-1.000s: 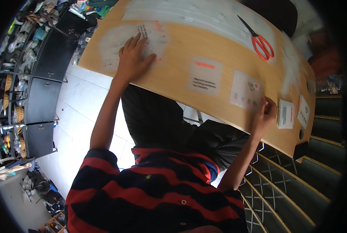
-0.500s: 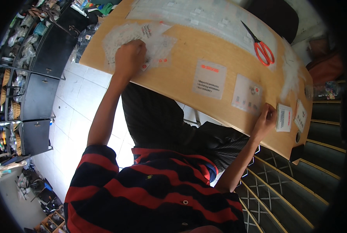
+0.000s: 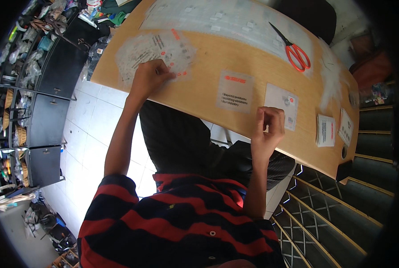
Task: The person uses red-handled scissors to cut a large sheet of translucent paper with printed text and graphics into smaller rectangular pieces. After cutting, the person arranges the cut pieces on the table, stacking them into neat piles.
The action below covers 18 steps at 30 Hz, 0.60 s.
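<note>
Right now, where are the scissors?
In the head view, the red-handled scissors lie on the far right part of the wooden table, beyond the right hand, beside the long clear sheet.

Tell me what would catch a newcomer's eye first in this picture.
Probably the red-handled scissors, lying at the far side of the wooden table on a long clear sheet. Next, the two hands: the left hand rests on a pile of clear printed bags at the table's left end, while the right hand pinches at a small white bag near the front edge.
</note>
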Available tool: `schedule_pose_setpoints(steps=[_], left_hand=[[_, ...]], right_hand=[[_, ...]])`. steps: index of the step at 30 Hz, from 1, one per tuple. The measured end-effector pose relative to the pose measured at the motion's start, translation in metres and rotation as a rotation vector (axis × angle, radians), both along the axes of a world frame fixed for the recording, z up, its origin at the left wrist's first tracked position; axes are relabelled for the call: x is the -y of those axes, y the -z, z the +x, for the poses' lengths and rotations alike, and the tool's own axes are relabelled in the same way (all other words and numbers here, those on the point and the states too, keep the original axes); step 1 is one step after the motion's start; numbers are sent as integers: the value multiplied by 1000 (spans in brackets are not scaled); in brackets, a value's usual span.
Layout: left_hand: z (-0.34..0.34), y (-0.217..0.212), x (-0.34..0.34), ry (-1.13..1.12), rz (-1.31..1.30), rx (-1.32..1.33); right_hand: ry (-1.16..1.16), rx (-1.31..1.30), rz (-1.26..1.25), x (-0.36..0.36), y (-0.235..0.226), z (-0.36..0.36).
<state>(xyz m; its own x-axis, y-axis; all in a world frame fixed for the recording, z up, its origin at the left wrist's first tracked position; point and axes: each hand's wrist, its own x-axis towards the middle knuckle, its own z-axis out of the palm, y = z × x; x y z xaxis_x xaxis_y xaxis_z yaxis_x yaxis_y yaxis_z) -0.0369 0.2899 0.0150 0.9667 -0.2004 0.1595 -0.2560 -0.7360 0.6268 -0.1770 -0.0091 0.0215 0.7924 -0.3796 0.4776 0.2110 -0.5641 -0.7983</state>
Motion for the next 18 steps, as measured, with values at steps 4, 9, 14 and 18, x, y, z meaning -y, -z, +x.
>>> schedule_pose_setpoints(steps=[4,9,14,18], left_hand=[[0,-8,2,-44,-35,-112],[-12,-23,20,-118,-141,150],[-82,-54,75,466,142,489],[-115,-41,107,547,76,469]], right_hand=[[-41,-15,-4,-4,5,-6],[-154,-75,120,-13,2,-15],[-594,-190,943,-43,-23,-5],[-458,-231,848,-35,-7,1]])
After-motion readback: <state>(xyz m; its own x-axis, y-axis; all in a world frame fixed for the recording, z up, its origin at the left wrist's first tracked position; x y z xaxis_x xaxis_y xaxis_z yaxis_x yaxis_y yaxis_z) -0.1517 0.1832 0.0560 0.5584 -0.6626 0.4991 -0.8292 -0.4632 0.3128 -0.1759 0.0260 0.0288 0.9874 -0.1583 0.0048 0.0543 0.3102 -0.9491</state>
